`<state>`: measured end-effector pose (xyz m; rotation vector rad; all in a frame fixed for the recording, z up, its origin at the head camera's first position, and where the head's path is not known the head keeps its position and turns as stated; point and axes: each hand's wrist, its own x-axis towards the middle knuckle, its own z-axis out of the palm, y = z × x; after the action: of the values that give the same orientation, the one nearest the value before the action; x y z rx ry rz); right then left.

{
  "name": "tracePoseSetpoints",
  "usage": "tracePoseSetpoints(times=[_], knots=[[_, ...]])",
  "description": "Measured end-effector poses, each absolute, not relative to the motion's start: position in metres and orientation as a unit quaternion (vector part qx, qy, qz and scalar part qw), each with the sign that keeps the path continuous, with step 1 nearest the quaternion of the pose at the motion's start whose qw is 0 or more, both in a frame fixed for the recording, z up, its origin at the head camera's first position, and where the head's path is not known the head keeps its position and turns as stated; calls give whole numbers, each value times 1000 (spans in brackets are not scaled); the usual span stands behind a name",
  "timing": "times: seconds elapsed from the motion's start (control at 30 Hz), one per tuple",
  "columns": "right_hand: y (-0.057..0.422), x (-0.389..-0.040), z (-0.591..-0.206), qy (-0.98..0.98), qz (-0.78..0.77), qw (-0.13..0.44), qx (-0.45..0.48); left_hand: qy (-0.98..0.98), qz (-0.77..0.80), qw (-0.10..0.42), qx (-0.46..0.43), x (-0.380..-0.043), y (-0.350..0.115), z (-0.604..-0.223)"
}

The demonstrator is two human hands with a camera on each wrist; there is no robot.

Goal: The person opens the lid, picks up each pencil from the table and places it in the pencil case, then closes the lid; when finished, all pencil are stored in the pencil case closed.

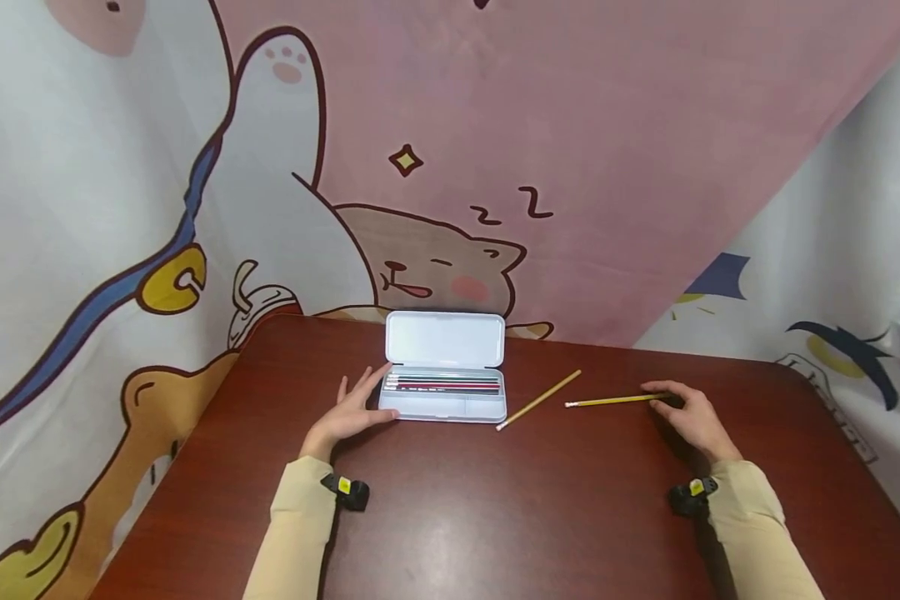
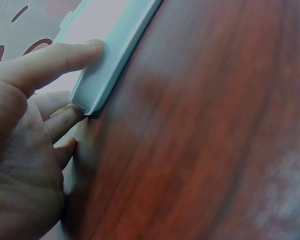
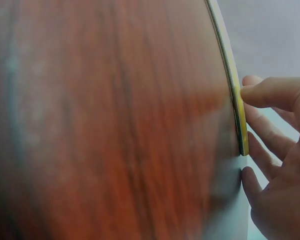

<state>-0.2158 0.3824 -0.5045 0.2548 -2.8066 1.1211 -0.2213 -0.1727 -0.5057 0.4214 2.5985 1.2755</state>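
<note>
A white pencil case (image 1: pixel 427 406) lies with its lid (image 1: pixel 445 339) raised at the back of the table. Several dark and red pencils (image 1: pixel 450 387) fill its rear compartment. My left hand (image 1: pixel 351 413) holds the case's left end, thumb on the front edge and fingers around the far side; the left wrist view shows the thumb (image 2: pixel 70 57) on the rim. Over on the right, my right hand (image 1: pixel 692 417) pinches a yellow pencil (image 1: pixel 615 401) near one end, its white eraser pointing left. Between case and hand a second yellow pencil (image 1: pixel 543 397) lies slanted on the table.
The brown wooden table (image 1: pixel 495 517) has its back edge against a hanging cloth (image 1: pixel 570 167) printed with cartoon animals. This cloth also hangs along the left and right sides. A black wrist camera (image 1: pixel 354 495) is strapped to each sleeve.
</note>
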Motion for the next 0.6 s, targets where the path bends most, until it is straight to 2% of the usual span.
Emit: tracePoseSetpoints(times=[0.6], knots=[[372, -210, -504, -920, 372, 31, 122, 885, 428, 112, 145, -222, -173, -508]])
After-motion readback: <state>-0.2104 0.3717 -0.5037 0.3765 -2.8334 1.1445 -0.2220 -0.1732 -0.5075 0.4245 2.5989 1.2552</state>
